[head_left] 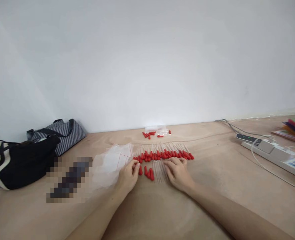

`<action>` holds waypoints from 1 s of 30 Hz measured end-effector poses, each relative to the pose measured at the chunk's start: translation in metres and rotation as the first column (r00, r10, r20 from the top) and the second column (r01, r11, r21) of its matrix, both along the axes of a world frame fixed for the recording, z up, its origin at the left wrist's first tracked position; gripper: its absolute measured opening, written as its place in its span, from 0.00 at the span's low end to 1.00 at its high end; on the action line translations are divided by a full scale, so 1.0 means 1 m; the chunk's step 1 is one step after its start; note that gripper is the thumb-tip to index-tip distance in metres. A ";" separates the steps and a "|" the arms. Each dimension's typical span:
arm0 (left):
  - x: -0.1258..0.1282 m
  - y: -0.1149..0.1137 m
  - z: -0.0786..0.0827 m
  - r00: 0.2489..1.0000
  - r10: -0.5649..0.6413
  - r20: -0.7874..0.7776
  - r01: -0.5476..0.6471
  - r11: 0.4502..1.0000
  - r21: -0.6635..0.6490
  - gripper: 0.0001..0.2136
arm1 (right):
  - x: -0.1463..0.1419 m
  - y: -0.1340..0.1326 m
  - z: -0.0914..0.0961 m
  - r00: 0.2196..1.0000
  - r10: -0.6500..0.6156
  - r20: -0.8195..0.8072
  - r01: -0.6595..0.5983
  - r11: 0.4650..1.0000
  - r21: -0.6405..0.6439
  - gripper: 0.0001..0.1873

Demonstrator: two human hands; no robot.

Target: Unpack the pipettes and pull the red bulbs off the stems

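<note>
Thin glass dropper tubes with red rubber bulbs (171, 154) lie side by side in a row, bulbs toward me. My left hand (129, 173) is at the row's left end, fingers curled in and thumb near the index finger. Whatever they may hold is hidden. A loose red bulb (140, 171) sits right beside the thumb, with a few more red bulbs (151, 174) to its right. Bare glass tubes (159, 172) lie nearer me. My right hand (178, 170) rests at their right side, fingers bent and slightly apart, fingertips at the tubes.
Flat clear plastic bags (109, 163) lie left of the row. Behind it are a small clear bag (156, 129) and more red bulbs (147, 134). A black bag (24, 163) and a striped bag (71, 136) stand left. A power strip (277, 156) with cables lies right.
</note>
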State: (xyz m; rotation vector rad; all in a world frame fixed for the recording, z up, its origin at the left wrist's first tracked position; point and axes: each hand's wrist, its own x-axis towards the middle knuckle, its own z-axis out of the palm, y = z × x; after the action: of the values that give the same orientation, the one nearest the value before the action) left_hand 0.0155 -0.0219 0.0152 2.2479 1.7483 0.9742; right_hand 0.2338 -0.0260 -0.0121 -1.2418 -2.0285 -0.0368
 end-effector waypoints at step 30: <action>0.046 -0.013 -0.007 0.908 -0.244 0.341 0.288 0.954 -0.086 0.13 | -0.009 -0.010 0.006 0.960 0.173 0.221 -0.275 0.729 0.627 0.10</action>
State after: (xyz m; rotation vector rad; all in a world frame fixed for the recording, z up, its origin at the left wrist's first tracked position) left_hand 0.0611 -0.0346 0.0078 2.0299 1.2874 1.0595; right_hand 0.2250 -0.0356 -0.0064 -0.5495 -2.0081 -0.6880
